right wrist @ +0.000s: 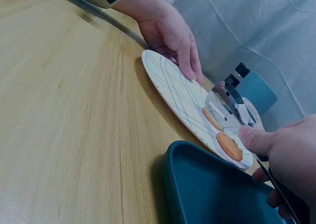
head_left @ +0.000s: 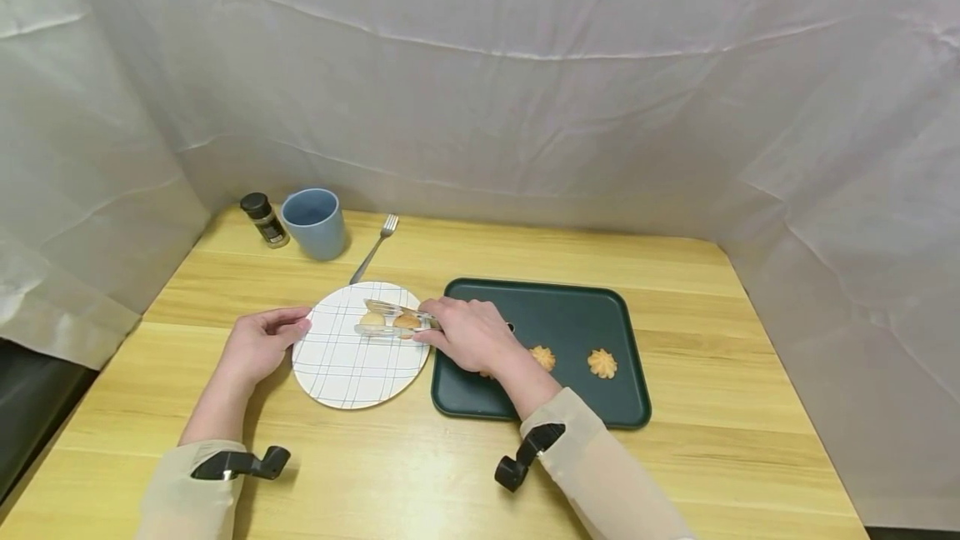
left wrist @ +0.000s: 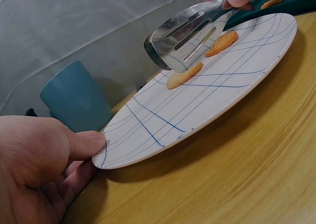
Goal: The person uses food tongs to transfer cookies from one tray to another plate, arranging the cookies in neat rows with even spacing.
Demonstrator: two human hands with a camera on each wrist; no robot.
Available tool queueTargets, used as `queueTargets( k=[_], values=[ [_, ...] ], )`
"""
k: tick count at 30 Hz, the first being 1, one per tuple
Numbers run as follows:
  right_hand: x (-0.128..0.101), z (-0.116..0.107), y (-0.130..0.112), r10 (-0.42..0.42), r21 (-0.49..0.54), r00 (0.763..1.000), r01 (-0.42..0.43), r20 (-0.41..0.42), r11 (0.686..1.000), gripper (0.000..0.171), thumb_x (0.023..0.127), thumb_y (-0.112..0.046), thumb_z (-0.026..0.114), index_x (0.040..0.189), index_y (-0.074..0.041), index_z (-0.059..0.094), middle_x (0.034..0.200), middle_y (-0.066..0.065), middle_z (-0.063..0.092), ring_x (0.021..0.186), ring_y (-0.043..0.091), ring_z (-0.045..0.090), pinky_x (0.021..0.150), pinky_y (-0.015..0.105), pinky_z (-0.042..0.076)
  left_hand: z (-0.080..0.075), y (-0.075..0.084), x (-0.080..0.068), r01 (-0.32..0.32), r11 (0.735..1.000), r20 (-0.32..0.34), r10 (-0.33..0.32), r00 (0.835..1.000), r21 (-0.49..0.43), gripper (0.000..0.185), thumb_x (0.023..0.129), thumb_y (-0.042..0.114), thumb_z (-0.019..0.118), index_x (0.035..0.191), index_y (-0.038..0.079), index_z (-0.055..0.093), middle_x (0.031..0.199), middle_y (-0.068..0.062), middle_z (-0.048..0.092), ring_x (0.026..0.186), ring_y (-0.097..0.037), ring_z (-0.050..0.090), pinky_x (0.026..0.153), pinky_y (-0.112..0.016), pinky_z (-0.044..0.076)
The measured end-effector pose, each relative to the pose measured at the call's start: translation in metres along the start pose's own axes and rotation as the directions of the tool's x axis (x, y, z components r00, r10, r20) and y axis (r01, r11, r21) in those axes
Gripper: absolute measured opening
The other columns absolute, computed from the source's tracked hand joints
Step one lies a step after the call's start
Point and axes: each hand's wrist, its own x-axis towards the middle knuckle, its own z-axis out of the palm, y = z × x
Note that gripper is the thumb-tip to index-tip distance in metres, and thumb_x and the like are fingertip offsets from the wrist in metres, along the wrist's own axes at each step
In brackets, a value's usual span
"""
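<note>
A white plate point(head_left: 345, 377) with a blue line pattern lies on the wooden table. My left hand point(head_left: 258, 346) pinches its left rim, thumb on top and fingers beneath. In my right hand point(head_left: 480, 336) are metal tongs point(left wrist: 182, 34) with slotted blades, held over the right part of the plate. A pale cookie point(left wrist: 184, 76) and a browner cookie point(left wrist: 222, 44) lie on the plate, between the spread tong blades as seen from the head. Whether the blades touch either cookie I cannot tell.
Right of the plate sits a dark green tray point(head_left: 570, 311) with flower-shaped cookies point(head_left: 602, 363), partly hidden by my right arm. Behind the plate are a fork point(head_left: 372, 250), a blue mug point(head_left: 318, 232) and a black-capped spice jar point(head_left: 266, 221). A pale curtain point(head_left: 487, 107) hangs behind the table.
</note>
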Motion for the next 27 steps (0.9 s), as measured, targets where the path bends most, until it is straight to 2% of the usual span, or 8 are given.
queueTargets(
  k=[4, 11, 18, 23, 25, 27],
  values=[
    [-0.001, -0.002, 0.000, 0.001, 0.000, 1.000, -0.001, 0.001, 1.000, 0.052, 0.108, -0.055, 0.053, 0.148, -0.022, 0.061, 0.140, 0.001, 0.067, 0.091, 0.018, 0.070, 0.057, 0.030, 0.046, 0.000, 0.000, 0.000, 0.003, 1.000, -0.001, -0.003, 1.000, -0.007, 0.041, 0.106, 0.030, 0.068, 0.136, 0.002, 0.070, 0.127, -0.018, 0.073, 0.110, -0.022, 0.064, 0.083, -0.022, 0.047],
    [-0.005, -0.006, -0.001, 0.017, 0.020, 1.000, -0.017, 0.007, 1.000, 0.053, 0.108, -0.056, 0.054, 0.149, -0.022, 0.061, 0.140, 0.000, 0.067, 0.081, 0.017, 0.066, 0.058, 0.030, 0.045, 0.000, 0.000, 0.000, 0.001, 1.000, -0.005, -0.001, 1.000, -0.005, 0.042, 0.106, 0.031, 0.068, 0.136, 0.002, 0.070, 0.127, -0.018, 0.073, 0.106, -0.018, 0.064, 0.081, -0.020, 0.048],
    [-0.013, -0.011, 0.001, 0.035, 0.025, 0.999, -0.035, -0.001, 0.999, 0.055, 0.108, -0.056, 0.054, 0.150, -0.021, 0.059, 0.137, 0.001, 0.069, 0.082, 0.017, 0.067, 0.061, 0.032, 0.048, 0.001, -0.001, 0.001, 0.008, 1.000, -0.005, -0.008, 1.000, -0.001, 0.043, 0.106, 0.032, 0.068, 0.137, 0.002, 0.070, 0.128, -0.019, 0.072, 0.113, -0.025, 0.064, 0.084, -0.023, 0.047],
    [-0.021, -0.017, 0.006, 0.048, 0.041, 0.999, -0.048, -0.006, 0.998, 0.058, 0.108, -0.057, 0.054, 0.151, -0.018, 0.058, 0.138, 0.003, 0.068, 0.077, 0.013, 0.066, 0.063, 0.033, 0.050, -0.001, -0.001, 0.000, -0.006, 1.000, -0.011, 0.006, 1.000, 0.021, 0.043, 0.106, 0.033, 0.068, 0.136, 0.003, 0.071, 0.127, -0.019, 0.072, 0.111, -0.023, 0.064, 0.084, -0.023, 0.047],
    [-0.025, -0.019, 0.009, 0.056, 0.060, 0.998, -0.055, -0.012, 0.997, 0.060, 0.107, -0.057, 0.054, 0.151, -0.017, 0.058, 0.131, 0.003, 0.070, 0.067, 0.009, 0.063, 0.061, 0.032, 0.049, -0.001, -0.001, 0.000, -0.013, 1.000, -0.012, 0.013, 1.000, 0.023, 0.043, 0.105, 0.033, 0.069, 0.136, 0.002, 0.071, 0.126, -0.018, 0.073, 0.109, -0.020, 0.064, 0.083, -0.022, 0.047],
    [-0.030, -0.021, 0.014, 0.067, 0.072, 0.998, -0.066, -0.019, 0.995, 0.061, 0.106, -0.059, 0.055, 0.151, -0.016, 0.059, 0.118, 0.000, 0.072, 0.060, 0.006, 0.058, 0.057, 0.032, 0.047, 0.000, 0.000, 0.000, -0.013, 1.000, -0.011, 0.013, 1.000, 0.017, 0.043, 0.105, 0.033, 0.069, 0.136, 0.002, 0.071, 0.126, -0.018, 0.073, 0.107, -0.018, 0.064, 0.083, -0.021, 0.047]
  ],
)
